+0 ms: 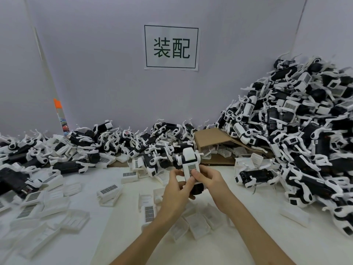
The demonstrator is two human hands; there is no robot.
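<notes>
Both hands held one black-and-white plastic robot-dog toy above the white bench. The left hand gripped its lower body with curled fingers; the right hand pinched its barcoded white back panel.

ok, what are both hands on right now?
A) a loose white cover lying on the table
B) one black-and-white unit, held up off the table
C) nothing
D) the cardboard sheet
B: the left hand and the right hand both grip one black-and-white unit above the table, with the right thumb on its gridded label.
</notes>
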